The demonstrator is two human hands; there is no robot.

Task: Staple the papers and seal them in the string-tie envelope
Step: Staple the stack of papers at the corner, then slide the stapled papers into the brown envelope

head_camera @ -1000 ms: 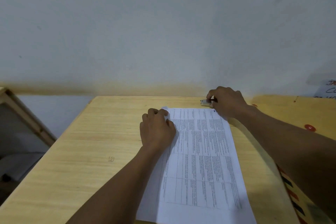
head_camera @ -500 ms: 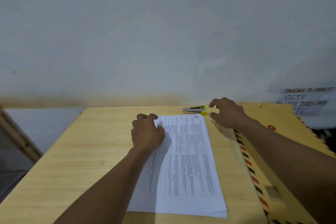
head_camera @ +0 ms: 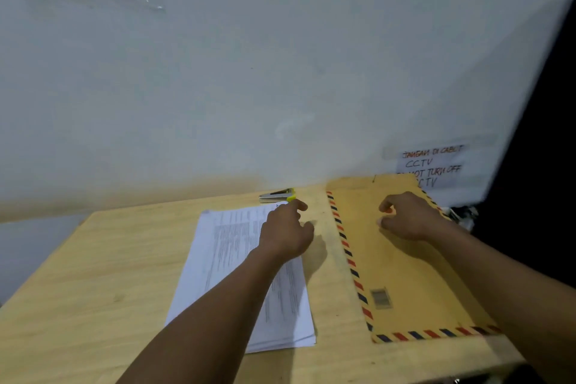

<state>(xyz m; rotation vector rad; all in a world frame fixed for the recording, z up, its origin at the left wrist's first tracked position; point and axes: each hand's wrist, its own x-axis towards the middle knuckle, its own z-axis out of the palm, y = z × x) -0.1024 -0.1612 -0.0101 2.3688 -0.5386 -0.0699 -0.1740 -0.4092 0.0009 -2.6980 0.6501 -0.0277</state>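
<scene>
A stack of printed white papers (head_camera: 224, 262) lies on the wooden table, its top right corner near a small metal stapler (head_camera: 277, 195) with a yellow end. My left hand (head_camera: 288, 232) hovers over the papers' right edge, fingers loosely curled, holding nothing. To the right lies a large brown envelope (head_camera: 402, 274) with a red-and-blue striped border. My right hand (head_camera: 408, 217) is over the envelope's upper part, fingers bent and apart, covering where its red string button sat. Nothing is visibly held in it.
The table (head_camera: 93, 274) stands against a pale wall. A handwritten CCTV notice (head_camera: 433, 165) is taped to the wall behind the envelope. The table's right edge runs just past the envelope, with dark space beyond it.
My right hand let go of the stapler and moved right onto the envelope. My left hand shifted from the papers' left side to their right edge. The view swung right.
</scene>
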